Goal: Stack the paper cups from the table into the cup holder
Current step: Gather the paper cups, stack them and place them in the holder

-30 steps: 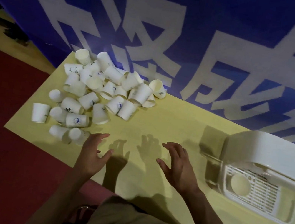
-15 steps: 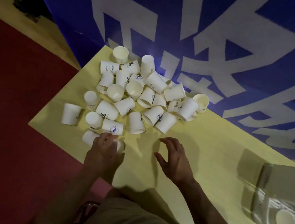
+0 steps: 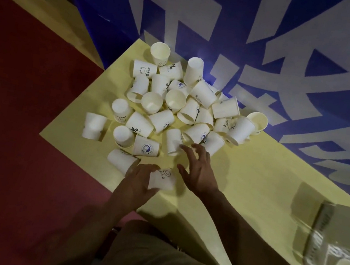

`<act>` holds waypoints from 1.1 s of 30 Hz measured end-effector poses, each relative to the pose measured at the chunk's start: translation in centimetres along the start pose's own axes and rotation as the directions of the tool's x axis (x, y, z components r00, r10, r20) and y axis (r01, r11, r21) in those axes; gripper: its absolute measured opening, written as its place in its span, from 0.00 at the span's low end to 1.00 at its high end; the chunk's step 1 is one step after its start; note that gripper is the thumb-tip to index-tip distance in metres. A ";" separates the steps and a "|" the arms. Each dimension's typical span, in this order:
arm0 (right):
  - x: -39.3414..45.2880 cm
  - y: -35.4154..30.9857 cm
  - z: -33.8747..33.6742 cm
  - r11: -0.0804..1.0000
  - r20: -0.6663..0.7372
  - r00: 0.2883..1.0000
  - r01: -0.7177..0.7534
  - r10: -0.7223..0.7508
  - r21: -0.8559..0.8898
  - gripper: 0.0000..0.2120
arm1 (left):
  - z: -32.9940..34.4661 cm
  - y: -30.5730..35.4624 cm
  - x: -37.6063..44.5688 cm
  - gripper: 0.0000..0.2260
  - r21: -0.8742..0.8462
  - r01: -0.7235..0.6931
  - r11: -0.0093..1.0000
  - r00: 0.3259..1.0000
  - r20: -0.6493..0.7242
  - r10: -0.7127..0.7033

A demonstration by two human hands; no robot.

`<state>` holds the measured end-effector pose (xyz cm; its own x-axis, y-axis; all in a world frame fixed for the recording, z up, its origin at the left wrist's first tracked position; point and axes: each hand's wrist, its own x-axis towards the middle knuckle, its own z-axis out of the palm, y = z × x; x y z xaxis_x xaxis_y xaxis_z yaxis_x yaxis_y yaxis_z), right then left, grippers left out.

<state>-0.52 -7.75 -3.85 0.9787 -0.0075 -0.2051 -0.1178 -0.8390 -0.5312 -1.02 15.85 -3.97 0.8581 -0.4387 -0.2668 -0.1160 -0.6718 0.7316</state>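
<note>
Since 1.0 s ago: left hand (image 3: 140, 181) moved from hovering open over the desk (image 3: 254, 180) onto the near-edge cup marked "hello" (image 3: 162, 179); fingers now curled round it in a grip. Right hand (image 3: 200, 171) advanced from mid-desk to the cup pile (image 3: 185, 108), fingertips (image 3: 184, 149) spread, at the nearest lying cup (image 3: 173, 141); contact unclear. Cup holder (image 3: 339, 252) now at frame's right edge as the view swung left.

White cups (image 3: 180, 107), yellow table (image 3: 256, 169), red floor (image 3: 23, 107).
</note>
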 end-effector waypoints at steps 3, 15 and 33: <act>1.5 -0.8 1.1 0.999 0.023 0.999 0.035 -0.035 -0.031 0.28 | 0.4 -0.3 -1.0 0.30 -0.034 0.043 0.998 0.999 0.009 -0.042; 3.3 -1.2 4.4 0.999 0.084 0.996 0.020 -0.017 -0.039 0.26 | -1.1 -0.7 -2.3 0.28 -0.212 0.212 0.954 0.977 0.028 -0.211; -9.7 2.9 -5.5 0.974 -0.486 0.845 -0.169 0.221 0.150 0.21 | 2.7 9.8 0.3 0.21 -0.461 0.244 0.853 0.968 0.063 -0.243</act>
<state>-9.40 -13.11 1.16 0.8829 -0.4567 0.1089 -0.3052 -0.7345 -0.6061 -3.25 7.59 1.43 0.8274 -0.2992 -0.4754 0.3408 -0.4054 0.8483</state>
